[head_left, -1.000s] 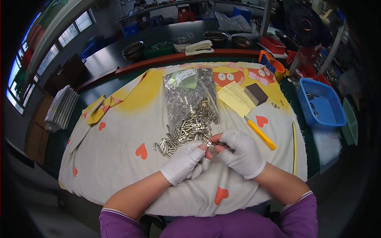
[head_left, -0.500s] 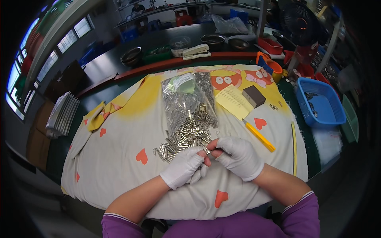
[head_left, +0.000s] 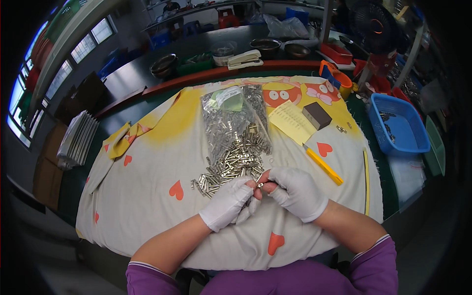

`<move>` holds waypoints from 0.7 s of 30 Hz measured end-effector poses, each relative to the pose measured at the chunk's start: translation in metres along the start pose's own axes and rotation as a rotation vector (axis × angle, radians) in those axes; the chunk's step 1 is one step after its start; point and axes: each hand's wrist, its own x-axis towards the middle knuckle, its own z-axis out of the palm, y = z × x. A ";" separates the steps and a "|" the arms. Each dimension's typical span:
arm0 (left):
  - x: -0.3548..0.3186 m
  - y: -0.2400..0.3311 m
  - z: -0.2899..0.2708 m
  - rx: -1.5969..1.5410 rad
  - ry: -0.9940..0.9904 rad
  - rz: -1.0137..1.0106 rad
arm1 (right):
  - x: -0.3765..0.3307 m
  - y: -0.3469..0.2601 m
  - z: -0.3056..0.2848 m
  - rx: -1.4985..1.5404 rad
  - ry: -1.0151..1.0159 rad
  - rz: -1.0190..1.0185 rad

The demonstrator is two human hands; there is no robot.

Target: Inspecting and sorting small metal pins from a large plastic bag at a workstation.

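On the far left, past the edge of the cloth (head_left: 147, 162), a stack of gray sheets (head_left: 76, 140) sits on the dark table. The cloth has red hearts on it and hangs over the near edge by the person's body. There is lots of bare cloth on the left side for a hand to move in.

The left hand (head_left: 228, 204) wears a white glove. Half a second ago it sat a bit lower and to the left; now it has come in close, and its fingertips meet the other hand. The two hands pinch one small metal piece (head_left: 260, 185) between them, so the work on that piece looks to be going on, not finished.

Just behind the hands lies the pile of metal pieces (head_left: 231, 169), spilling out of a clear bag (head_left: 233, 118). The pile looks the same as before.

The right hand (head_left: 297, 191), also gloved, is closed around its end of the small piece. Near it lies a yellow knife (head_left: 323, 166), so there is less room there. Farther right are a yellow paper (head_left: 291, 122), a dark block (head_left: 316, 114), and a blue basket (head_left: 400, 123) off the cloth.
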 end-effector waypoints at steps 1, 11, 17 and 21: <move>0.000 0.000 0.000 0.007 0.000 0.012 | 0.000 0.000 0.000 0.001 0.033 -0.028; 0.003 -0.003 0.001 -0.049 0.001 0.007 | 0.001 0.005 0.000 0.015 -0.004 -0.054; 0.000 0.000 0.000 -0.058 0.002 -0.009 | 0.003 0.004 -0.006 -0.145 0.123 -0.153; -0.001 0.003 -0.001 -0.086 -0.031 -0.026 | -0.002 -0.001 -0.003 0.030 0.113 -0.038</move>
